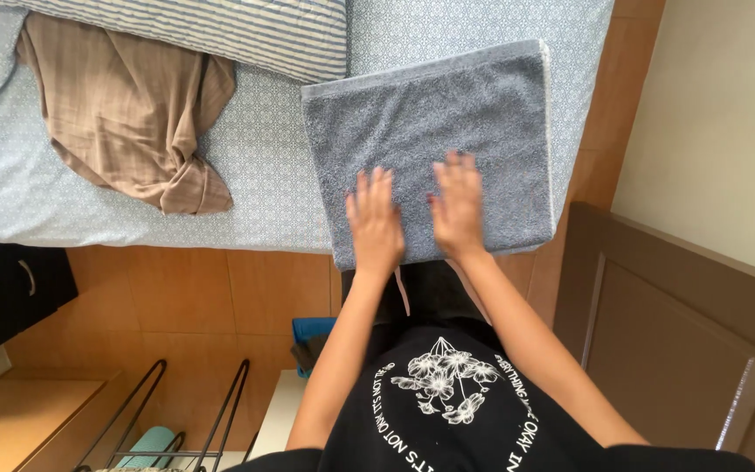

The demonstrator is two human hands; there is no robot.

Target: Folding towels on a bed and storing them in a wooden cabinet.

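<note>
Towel (pixel 434 131), grey and folded into a thick rectangle, lies on the bed (pixel 273 166) at the near edge of the mattress, one corner reaching just past that edge. We note the bed's covering is a pale blue patterned sheet; open sheet shows between the towel and a crumpled tan cloth (pixel 128 109), which lies well apart from it, toward the striped pillow (pixel 220 31). On the towel's other side only a narrow strip of sheet shows before the mattress ends at the wooden bed frame (pixel 600 131), with a beige wall (pixel 718 114) beyond. Below the mattress edge we see orange-brown floor tiles (pixel 211 297), a dark drawer unit (pixel 6 293), and a black wire rack (pixel 168 411) near the frame's lower margin. Both of our hands rest on the towel's near half, side by side and close together without touching. Left hand (pixel 375 223): palm down, fingers extended and slightly spread, pressing flat on the terry; grip released, nothing grasped. Right hand (pixel 458 208): likewise flat, fingers together and pointing toward the towel's far edge; grip released, touching cloth only. Wrists cross the mattress edge.
</note>
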